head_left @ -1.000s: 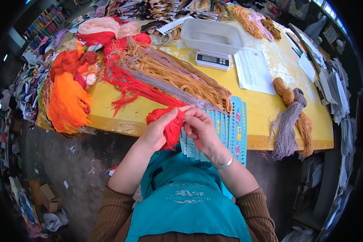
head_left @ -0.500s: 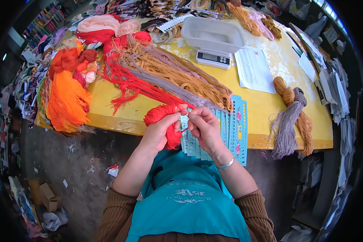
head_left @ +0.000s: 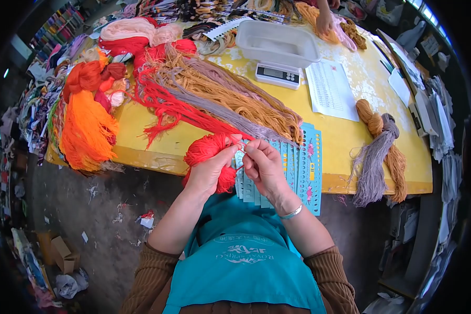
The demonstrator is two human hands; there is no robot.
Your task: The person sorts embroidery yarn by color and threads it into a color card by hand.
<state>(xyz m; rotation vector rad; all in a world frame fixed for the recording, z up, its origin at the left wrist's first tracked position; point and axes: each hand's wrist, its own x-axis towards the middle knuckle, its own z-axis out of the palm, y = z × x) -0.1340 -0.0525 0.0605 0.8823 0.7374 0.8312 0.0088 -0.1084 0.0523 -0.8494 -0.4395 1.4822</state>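
Observation:
My left hand (head_left: pixel 210 168) is closed round a bundle of red yarn (head_left: pixel 206 149) at the table's front edge. Close beside it, my right hand (head_left: pixel 264 163) pinches red strands at the left edge of the blue punched cards (head_left: pixel 310 172). The fingertips of both hands nearly meet over the top of the leftmost card. Long red strands (head_left: pixel 188 116) run from near my hands to the back left, alongside grey yarn (head_left: pixel 214 107) and golden yarn (head_left: pixel 235 94).
On the yellow table (head_left: pixel 141 157) are orange yarn (head_left: pixel 89 128), a scale (head_left: pixel 277 75) under a plastic tub (head_left: pixel 277 44), a printed sheet (head_left: pixel 332 89) and a grey skein (head_left: pixel 374 159) crossing a tan one (head_left: pixel 396 167). Another person's hand (head_left: pixel 325 22) touches yarn at the back.
The other person's hand and forearm have come further into view at the back, over the golden yarn. The red bundle and my left hand have shifted slightly; my right hand stays close by.

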